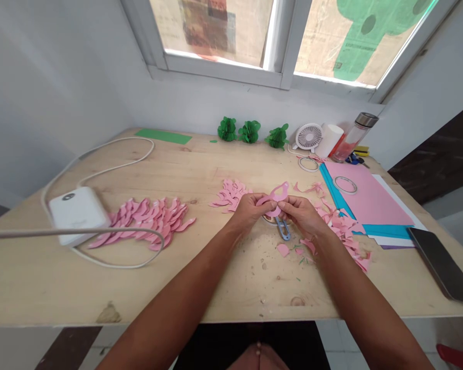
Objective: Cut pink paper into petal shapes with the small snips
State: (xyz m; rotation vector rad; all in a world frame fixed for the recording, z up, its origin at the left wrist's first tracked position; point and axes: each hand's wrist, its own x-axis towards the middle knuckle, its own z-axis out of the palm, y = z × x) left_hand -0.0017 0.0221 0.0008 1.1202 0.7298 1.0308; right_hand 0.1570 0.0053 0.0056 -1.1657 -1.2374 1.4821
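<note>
Both hands meet above the middle of the wooden table. My left hand pinches the left side of a curved pink paper piece, and my right hand pinches its lower right side. Just beneath them lies a blue-grey tool, partly over a ring of tape that the hands mostly hide. Small pink cut pieces form a pile left of my left hand. Pink scraps are scattered beside and beyond my right forearm.
Farther left are a larger pink pile and a white power bank with a looping cable. Green paper balls, a small fan and a bottle stand at the back. Coloured sheets and a phone lie right.
</note>
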